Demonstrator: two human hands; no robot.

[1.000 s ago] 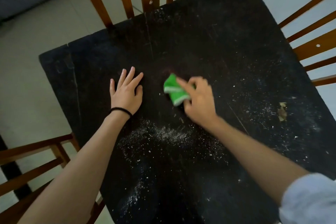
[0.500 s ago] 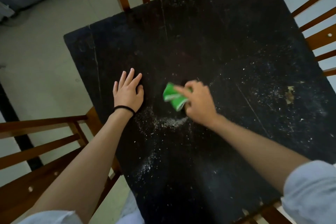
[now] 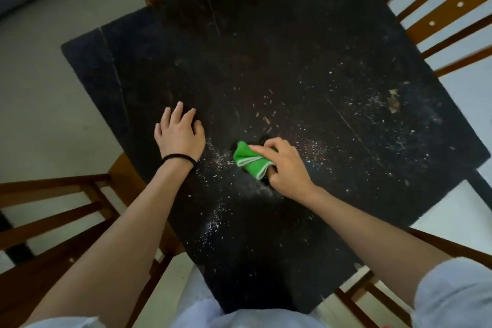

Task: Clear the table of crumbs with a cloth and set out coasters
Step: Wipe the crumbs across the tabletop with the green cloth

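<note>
The right hand [image 3: 286, 165] pinches a bunched green cloth [image 3: 251, 158], forefinger stretched along its top and thumb tucked beneath, so the cloth sticks out to the left of the knuckles and presses down on the dark surface [image 3: 266, 48]. Just left of the cloth lies a band of pale crumbs [image 3: 218, 157], and beyond that the left hand [image 3: 181, 133] rests flat on the surface, fingers straight and close together, a black band [image 3: 177, 157] round its wrist. More crumbs scatter toward the near edge and across the right half, where a tan flake [image 3: 393, 101] sits near the far right side. Wooden chairs [image 3: 450, 8] stand round the surface
</note>
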